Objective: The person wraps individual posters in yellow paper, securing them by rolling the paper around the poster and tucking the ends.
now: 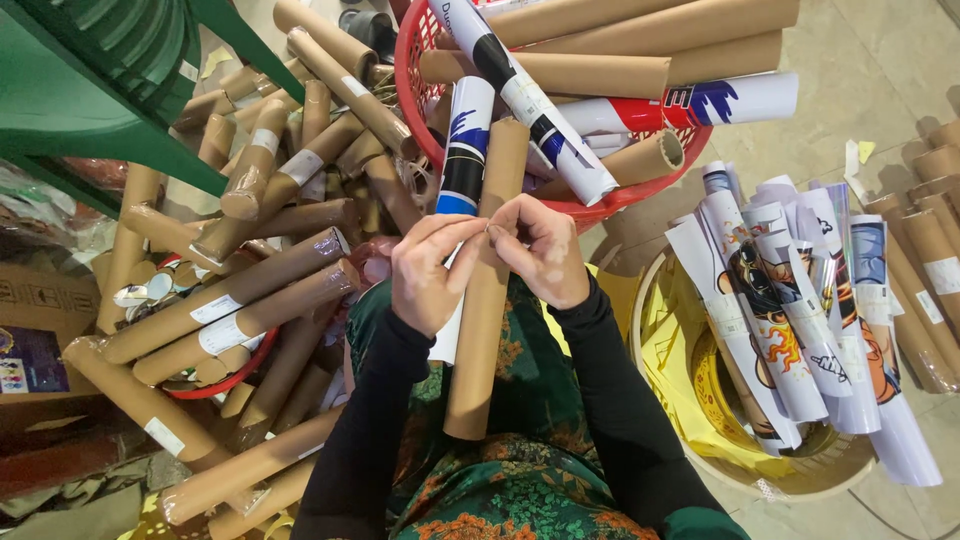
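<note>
A long brown cardboard tube (487,300) lies across my lap, pointing away from me toward a red basket (412,100). My left hand (430,275) and my right hand (540,250) meet on the tube's upper half, fingertips pinched together on something small at its surface. A rolled poster (463,160) with blue, black and white print runs beside the tube, partly under my left hand. Both sleeves are black; my lap is covered in green flowered cloth.
The red basket holds more brown tubes and rolled posters. A heap of taped brown tubes (250,300) fills the left. At right a tan round bin (780,470) holds several printed poster rolls (800,310). A green plastic chair (110,70) stands upper left.
</note>
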